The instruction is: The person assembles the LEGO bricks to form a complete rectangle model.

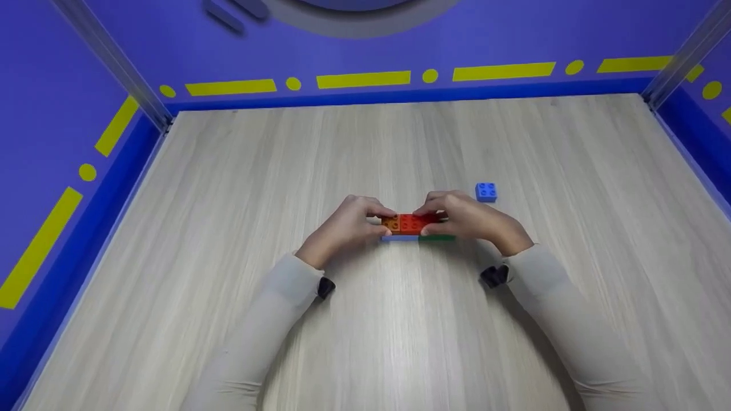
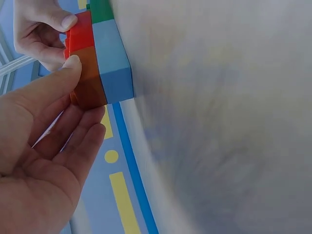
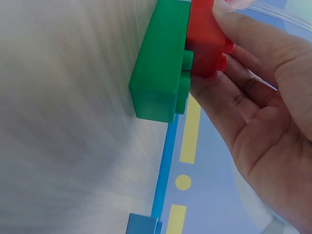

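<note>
In the head view, my left hand (image 1: 349,229) pinches an orange-brown toy building brick (image 1: 390,223) between thumb and fingers. Beside it, my right hand (image 1: 461,216) holds a red brick (image 1: 408,224) the same way. These two touch end to end and form an upper row. Beneath them lie a light blue brick (image 2: 113,61) and a green brick (image 3: 157,73), also end to end on the table. The red one spans the joint between the two lower bricks. Green studs (image 3: 184,85) show past its right end in the right wrist view.
A small square blue brick (image 1: 486,192) with studs up stands behind and right of my right hand. The wood-grain table (image 1: 274,171) is bounded by blue panels (image 1: 365,54) with yellow marks at the back and sides.
</note>
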### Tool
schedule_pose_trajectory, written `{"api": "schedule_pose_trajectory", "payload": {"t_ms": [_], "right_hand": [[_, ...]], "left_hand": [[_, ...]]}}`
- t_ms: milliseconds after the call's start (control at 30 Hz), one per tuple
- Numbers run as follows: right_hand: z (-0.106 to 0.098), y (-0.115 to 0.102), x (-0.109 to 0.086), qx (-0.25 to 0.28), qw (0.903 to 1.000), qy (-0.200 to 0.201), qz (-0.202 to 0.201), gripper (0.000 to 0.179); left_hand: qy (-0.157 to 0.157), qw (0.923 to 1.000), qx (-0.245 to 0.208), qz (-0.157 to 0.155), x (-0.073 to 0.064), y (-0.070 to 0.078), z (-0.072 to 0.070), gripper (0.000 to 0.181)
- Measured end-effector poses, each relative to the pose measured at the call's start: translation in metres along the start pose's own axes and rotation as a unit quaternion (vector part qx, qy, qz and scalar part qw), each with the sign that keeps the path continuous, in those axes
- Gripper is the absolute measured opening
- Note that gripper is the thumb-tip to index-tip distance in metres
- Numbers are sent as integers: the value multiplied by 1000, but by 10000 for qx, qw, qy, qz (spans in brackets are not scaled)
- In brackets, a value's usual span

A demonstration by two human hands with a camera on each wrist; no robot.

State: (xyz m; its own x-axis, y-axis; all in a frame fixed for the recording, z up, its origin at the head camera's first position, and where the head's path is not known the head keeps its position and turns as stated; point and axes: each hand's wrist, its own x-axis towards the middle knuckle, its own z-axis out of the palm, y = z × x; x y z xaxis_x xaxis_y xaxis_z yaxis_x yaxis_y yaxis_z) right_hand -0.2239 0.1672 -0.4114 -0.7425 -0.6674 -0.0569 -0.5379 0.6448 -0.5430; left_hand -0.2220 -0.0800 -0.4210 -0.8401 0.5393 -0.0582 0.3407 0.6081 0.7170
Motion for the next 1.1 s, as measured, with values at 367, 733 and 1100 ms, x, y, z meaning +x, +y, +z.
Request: {"api": "schedule_pose_trajectory", "payload": {"t_ms": [367,733,1100], "right_hand": [[-1,0,2,21,9999,-109,-35,36],[-3,-1,2,-75,9997,-240,54,35],[-8,-6,4,-320,9988,-362,-125,34]], "left_hand": [[32,9994,-199,-287,1,-2,0,33],[71,9961,-848,-250,2,-10,5,32],[116,9966,-778,-249,1,-9,4,33]]}}
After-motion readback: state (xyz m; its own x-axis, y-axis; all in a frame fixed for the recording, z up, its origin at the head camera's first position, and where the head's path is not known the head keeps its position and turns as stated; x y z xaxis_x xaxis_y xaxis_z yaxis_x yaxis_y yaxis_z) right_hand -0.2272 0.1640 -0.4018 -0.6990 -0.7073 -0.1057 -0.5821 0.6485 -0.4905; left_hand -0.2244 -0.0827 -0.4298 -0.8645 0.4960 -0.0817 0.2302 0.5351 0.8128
